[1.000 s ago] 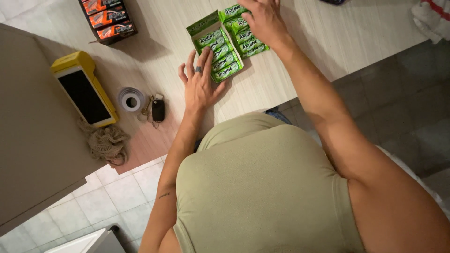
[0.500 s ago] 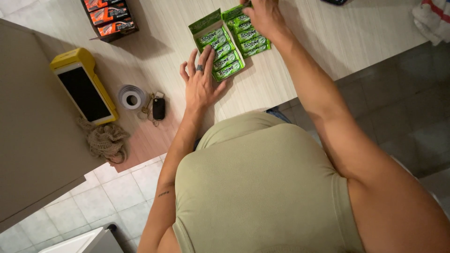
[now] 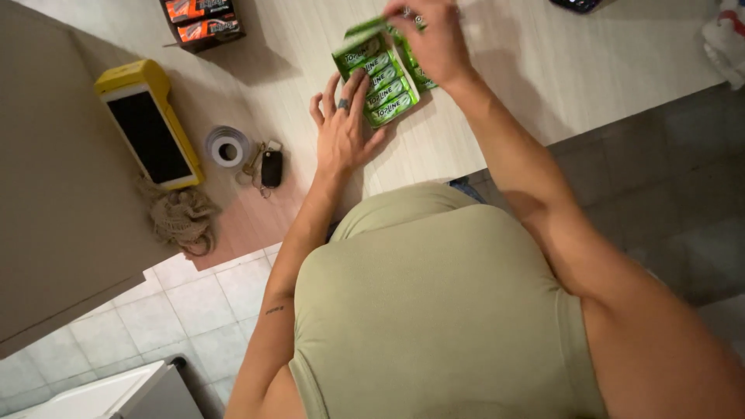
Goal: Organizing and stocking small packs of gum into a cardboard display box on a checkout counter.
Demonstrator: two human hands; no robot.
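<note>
View from the head camera, looking down over the person's torso in an olive-green shirt at a pale wood-grain surface. The left hand lies flat on the surface with its fingers spread, the fingertips touching the near edge of an open green carton of chewing-gum packs; a ring sits on one finger. This grip is splayed and closes on nothing. The right hand is over the far side of the carton, its fingers curled down onto the green packs there; whether the grip pinches a pack or only rests on them cannot be told, since the hand hides its own fingertips. The carton lies on the surface between the two hands, tilted, with a row of green packs showing side by side inside it. To the left, well apart from the carton, are a roll of tape, a black car key fob just beside it, a yellow handheld payment terminal with a dark screen, and a bundle of tan netting. A dark display box of orange packs stands at the far edge. Pale floor tiles show below the surface.
</note>
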